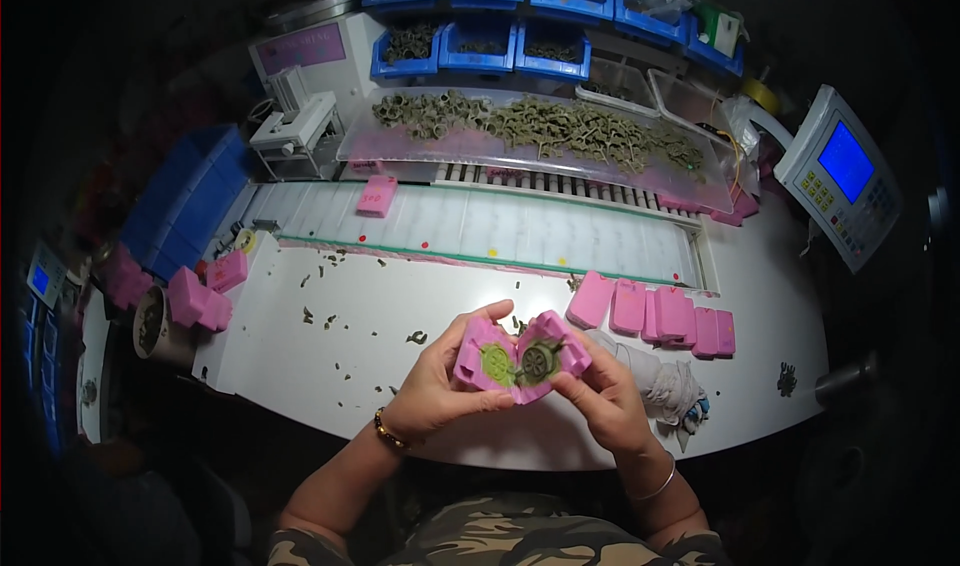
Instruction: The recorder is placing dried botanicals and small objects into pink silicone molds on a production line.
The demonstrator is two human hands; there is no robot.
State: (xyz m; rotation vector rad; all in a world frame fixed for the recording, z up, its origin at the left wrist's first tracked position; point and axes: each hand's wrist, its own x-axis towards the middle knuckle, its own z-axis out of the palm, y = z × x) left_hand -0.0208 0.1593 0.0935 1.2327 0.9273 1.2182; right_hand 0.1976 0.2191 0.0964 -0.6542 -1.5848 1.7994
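Observation:
Just above the table's near edge, I hold a pink rubber mould point(472, 352) spread apart like a book. Its left half shows a round, bright green patterned recess. In the right half sits a dark green, wheel-shaped piece point(541, 363). My left hand point(446, 376) is closed around the left half, thumb along the lower edge. On the other side my right hand point(601, 391) grips the right half, its thumb pressed near the dark piece. Small dark green scraps point(417, 337) lie on the white table beyond my left hand.
Several closed pink moulds point(628, 306) stand in a row at the right, near a crumpled white cloth point(672, 386). A clear tray point(440, 149) of green pieces lies beyond the conveyor-like strip point(440, 221). Blue bins point(480, 60) line the back; a control panel point(845, 171) stands right.

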